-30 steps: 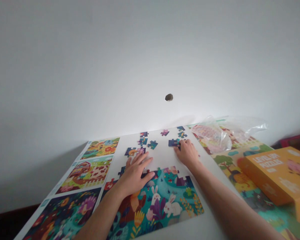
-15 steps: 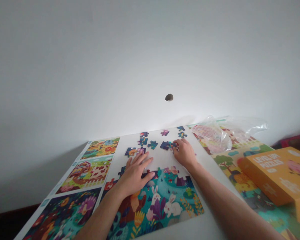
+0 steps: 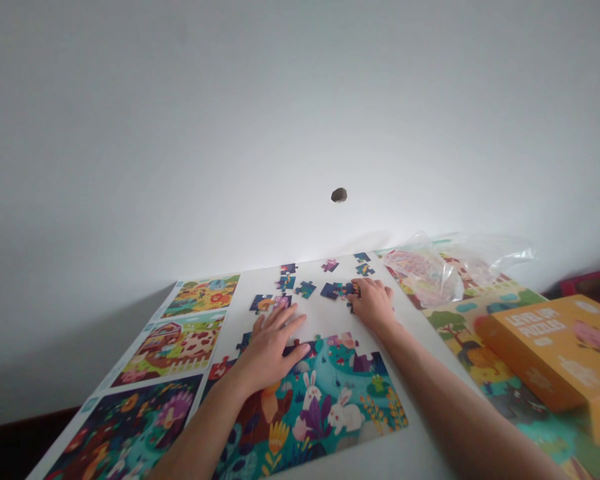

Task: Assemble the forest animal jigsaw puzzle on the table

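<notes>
My left hand lies with fingers spread over the top edge of a partly joined jigsaw puzzle showing white rabbits and plants. Its fingertips reach the purple and orange puzzle pieces beyond that edge. My right hand is farther up, its fingers curled down on a dark blue puzzle piece. That piece sits against another dark blue puzzle piece at its left. The fingers partly cover what they grip.
Loose pieces lie around, among them a teal piece and a pink piece. A printed picture sheet runs along the left. At right are an orange puzzle box, a colourful poster and clear plastic bags. A wall stands behind.
My right hand has shifted slightly to the right, showing more of the piece under its fingers. The left hand stays where it was.
</notes>
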Tool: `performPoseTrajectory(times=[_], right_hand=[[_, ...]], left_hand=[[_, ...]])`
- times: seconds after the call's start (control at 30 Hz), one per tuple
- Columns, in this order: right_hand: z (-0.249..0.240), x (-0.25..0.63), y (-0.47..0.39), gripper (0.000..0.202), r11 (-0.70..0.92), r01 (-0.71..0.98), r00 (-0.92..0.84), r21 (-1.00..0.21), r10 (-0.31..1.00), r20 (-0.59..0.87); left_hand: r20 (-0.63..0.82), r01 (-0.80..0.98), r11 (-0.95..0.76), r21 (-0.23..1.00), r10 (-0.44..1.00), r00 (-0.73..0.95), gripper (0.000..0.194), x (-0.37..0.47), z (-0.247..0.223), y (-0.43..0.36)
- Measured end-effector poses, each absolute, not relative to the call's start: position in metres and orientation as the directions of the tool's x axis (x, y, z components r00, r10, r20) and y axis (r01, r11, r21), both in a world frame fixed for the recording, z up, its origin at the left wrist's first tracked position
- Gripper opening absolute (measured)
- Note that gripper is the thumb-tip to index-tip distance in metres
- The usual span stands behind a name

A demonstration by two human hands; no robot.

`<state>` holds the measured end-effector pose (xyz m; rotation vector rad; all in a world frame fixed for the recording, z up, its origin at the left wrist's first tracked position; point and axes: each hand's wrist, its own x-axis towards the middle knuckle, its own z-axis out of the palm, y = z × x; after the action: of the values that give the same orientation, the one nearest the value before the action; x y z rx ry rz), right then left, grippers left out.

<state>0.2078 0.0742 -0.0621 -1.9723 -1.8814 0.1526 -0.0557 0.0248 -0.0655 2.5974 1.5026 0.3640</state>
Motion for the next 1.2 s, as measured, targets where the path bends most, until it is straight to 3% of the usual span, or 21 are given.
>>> performPoseTrajectory(times=[0.2, 0.37, 0.67, 0.87, 1.03, 1.2], right_hand=[[-0.064, 0.212, 0.077, 0.03, -0.024, 0.939, 0.109, -0.344, 0.967, 0.23], [-0.064, 0.211, 0.076, 0.031, 0.06, 0.923, 0.064, -0.381, 0.951, 0.303], [-0.067, 0.204, 0.073, 0.063, 0.231, 0.895, -0.155, -0.382, 0.963, 0.22], [-0.067, 0.203, 0.073, 0.057, 0.238, 0.874, -0.152, -0.424, 0.962, 0.227], [-0.064, 0.2, 0.073, 0.053, 0.211, 0.896, -0.111, -0.391, 0.958, 0.263], [-0.063, 0.195, 0.073, 0.049, 0.263, 0.899, -0.099, -0.35, 0.9, 0.424]], left_hand=[[0.145, 0.843, -0.495, 0.21, 0.869, 0.474, 0.051, -0.055, -0.066, 0.024], [0.152, 0.838, -0.502, 0.212, 0.864, 0.48, 0.051, -0.056, -0.068, 0.025], [0.159, 0.836, -0.512, 0.198, 0.858, 0.488, 0.051, -0.056, -0.068, 0.025], [0.194, 0.819, -0.528, 0.225, 0.848, 0.494, 0.051, -0.058, -0.071, 0.026], [0.209, 0.803, -0.542, 0.248, 0.839, 0.502, 0.049, -0.056, -0.069, 0.025], [0.214, 0.645, -0.73, 0.225, 0.683, 0.698, 0.055, -0.037, -0.049, 0.015]])
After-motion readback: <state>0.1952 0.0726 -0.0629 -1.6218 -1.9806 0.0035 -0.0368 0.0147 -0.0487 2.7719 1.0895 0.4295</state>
